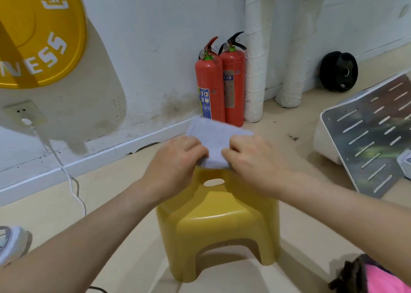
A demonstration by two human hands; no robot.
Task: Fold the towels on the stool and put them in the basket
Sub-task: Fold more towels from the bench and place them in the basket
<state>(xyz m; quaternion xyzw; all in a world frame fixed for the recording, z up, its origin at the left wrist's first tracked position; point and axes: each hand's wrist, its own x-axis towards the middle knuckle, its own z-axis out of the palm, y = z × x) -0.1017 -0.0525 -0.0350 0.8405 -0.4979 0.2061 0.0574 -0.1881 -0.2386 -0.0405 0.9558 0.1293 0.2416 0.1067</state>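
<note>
Fluffy white terry towel [213, 137], folded rectangular, lying at top of glossy yellow plastic stool [222, 221]. L hand [178, 157] & R hand [251, 159] curled, pinching its near edge. Pink cloth [382, 279] lower R.

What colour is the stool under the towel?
Yellow stool, clearest in the head view.

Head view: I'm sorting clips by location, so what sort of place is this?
Probably a gym or fitness studio: a yellow wall sign ending in "NESS", a black weight plate leaning against the wall, and two red fire extinguishers by the wall.
</note>
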